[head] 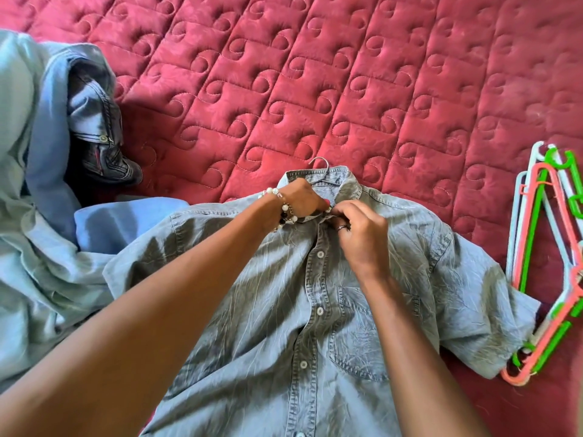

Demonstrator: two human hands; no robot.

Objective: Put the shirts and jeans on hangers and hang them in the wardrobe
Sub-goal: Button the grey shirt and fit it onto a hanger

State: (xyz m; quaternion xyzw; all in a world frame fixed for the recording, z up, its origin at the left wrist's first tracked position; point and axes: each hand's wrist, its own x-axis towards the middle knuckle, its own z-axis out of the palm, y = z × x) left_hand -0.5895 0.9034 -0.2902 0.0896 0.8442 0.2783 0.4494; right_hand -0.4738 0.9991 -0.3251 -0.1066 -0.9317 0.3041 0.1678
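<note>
Denim shirt (315, 310), short-sleeved, flat on red quilt (315, 89), hanger hook (320, 164) protruding past collar. Left hand (299, 200) and right hand (359, 228) both pinch its top placket. Plastic hangers (542, 263) lie right of shirt.

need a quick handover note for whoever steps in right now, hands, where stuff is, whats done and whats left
Left hand and right hand both pinch the grey denim shirt at its collar, at the top button.
Shirt lies flat on the red quilt, hanger hook poking out of the collar.
Spare plastic hangers lie right of it; blue shirts and dark jeans are piled on the left.
Left: hang this shirt, then the pile.
</note>
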